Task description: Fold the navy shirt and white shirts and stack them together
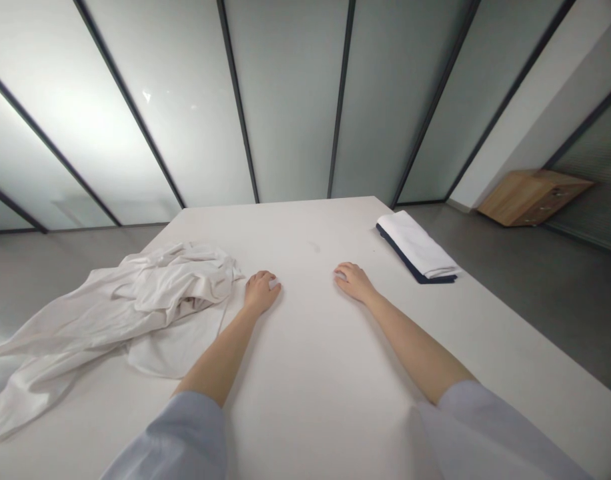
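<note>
My left hand [260,292] rests on the white table [305,373] with its fingers loosely bent, thumb apart, and nothing in it. Just left of it lies a crumpled heap of white cloth [150,293], part of it trailing toward the near left edge. My right hand [354,283] rests farther right, also holding nothing, its fingers slightly curved and its thumb set off from them. Beyond it, near the right edge, a neatly folded white cloth [418,245] lies on top of a folded dark navy cloth [401,255].
Frosted glass panels [290,100] with dark frames stand behind the table's far edge. A wooden cabinet [530,197] is on the grey floor [510,267] at the right, beside a white pillar [535,100].
</note>
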Motion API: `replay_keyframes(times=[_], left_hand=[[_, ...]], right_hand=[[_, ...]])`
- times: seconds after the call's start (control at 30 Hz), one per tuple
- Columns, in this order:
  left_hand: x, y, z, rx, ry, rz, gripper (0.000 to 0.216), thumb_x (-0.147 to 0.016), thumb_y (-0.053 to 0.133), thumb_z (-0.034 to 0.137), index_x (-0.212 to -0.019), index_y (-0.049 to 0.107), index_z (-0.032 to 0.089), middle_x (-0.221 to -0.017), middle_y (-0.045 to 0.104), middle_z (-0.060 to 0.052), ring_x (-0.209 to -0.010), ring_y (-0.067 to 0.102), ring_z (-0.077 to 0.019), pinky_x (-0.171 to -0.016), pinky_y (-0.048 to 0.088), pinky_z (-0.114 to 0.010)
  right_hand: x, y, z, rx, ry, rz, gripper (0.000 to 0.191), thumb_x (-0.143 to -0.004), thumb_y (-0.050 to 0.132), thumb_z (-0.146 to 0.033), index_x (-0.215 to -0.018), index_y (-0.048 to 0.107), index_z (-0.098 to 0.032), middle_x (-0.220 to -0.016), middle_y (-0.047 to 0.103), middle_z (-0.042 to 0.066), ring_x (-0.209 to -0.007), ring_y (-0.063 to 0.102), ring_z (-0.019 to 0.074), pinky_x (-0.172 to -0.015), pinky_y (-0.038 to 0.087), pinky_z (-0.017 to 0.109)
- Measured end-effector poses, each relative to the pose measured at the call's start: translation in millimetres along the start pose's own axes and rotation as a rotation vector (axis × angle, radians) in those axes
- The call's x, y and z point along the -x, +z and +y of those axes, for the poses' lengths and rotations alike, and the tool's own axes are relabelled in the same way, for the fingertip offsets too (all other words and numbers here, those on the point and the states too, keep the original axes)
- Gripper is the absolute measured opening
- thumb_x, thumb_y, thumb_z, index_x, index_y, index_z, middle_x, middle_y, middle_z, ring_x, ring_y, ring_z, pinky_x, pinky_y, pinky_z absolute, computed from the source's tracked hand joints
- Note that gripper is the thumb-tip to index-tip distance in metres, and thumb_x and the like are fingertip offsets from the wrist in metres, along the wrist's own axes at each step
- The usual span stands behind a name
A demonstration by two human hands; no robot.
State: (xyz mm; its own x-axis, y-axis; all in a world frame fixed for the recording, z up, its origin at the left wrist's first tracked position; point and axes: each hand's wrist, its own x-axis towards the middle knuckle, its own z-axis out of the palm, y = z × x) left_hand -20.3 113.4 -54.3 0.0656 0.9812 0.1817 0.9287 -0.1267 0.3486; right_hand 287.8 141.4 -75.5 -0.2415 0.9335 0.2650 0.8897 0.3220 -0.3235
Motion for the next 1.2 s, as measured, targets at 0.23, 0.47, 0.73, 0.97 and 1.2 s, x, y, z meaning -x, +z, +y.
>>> replay_keyframes(times=[0.23, 0.47, 0.73, 0.97, 1.2], left_hand=[[3, -3, 5, -0.056, 0.005, -0.008, 0.033, -0.086, 0.052, 0.033, -0.113, 0.063, 0.018, -0.122, 0.063, -0.01, -0.113, 0.056, -0.0266, -0.1, 0.042, -0.039], [8, -10, 14, -0.177, 0.04, -0.052, 0.034, -0.09, 0.045, 0.033, -0.118, 0.059, 0.02, -0.126, 0.06, -0.011, -0.118, 0.053, -0.026, -0.099, 0.041, -0.039], [0, -69, -15, -0.411, 0.045, -0.016, 0.054, -0.085, 0.052, 0.044, -0.134, 0.05, 0.02, -0.145, 0.044, -0.014, -0.132, 0.041, -0.0317, -0.107, 0.033, -0.045], [10, -142, -113, -0.449, -0.245, -0.101, 0.083, -0.064, 0.066, 0.063, -0.135, 0.051, 0.023, -0.142, 0.049, -0.015, -0.132, 0.04, -0.0406, -0.104, 0.033, -0.055], [27, -138, -147, -0.03, -0.44, 0.319, 0.042, -0.086, 0.043, 0.042, -0.109, 0.064, 0.013, -0.106, 0.069, -0.015, -0.105, 0.062, -0.0327, -0.085, 0.05, -0.041]], right_hand=[[0, -3, -5, 0.034, 0.021, -0.001, 0.024, -0.087, 0.054, -0.025, -0.107, 0.068, -0.02, -0.119, 0.063, 0.009, -0.107, 0.056, 0.0218, -0.095, 0.04, 0.034], [0, -6, -10, 0.051, 0.029, -0.009, 0.025, -0.089, 0.052, -0.025, -0.107, 0.067, -0.019, -0.12, 0.063, 0.008, -0.109, 0.056, 0.0214, -0.095, 0.039, 0.032], [0, -6, -12, 0.065, 0.024, -0.019, 0.026, -0.089, 0.051, -0.024, -0.109, 0.066, -0.018, -0.12, 0.063, 0.009, -0.109, 0.055, 0.0223, -0.094, 0.039, 0.032], [-1, -3, -13, 0.107, 0.003, -0.03, 0.028, -0.091, 0.049, -0.025, -0.111, 0.066, -0.017, -0.12, 0.063, 0.011, -0.108, 0.056, 0.0234, -0.093, 0.04, 0.033], [0, -5, -15, 0.106, 0.032, -0.038, 0.028, -0.09, 0.049, -0.025, -0.111, 0.065, -0.017, -0.122, 0.062, 0.011, -0.109, 0.055, 0.0235, -0.092, 0.039, 0.033]])
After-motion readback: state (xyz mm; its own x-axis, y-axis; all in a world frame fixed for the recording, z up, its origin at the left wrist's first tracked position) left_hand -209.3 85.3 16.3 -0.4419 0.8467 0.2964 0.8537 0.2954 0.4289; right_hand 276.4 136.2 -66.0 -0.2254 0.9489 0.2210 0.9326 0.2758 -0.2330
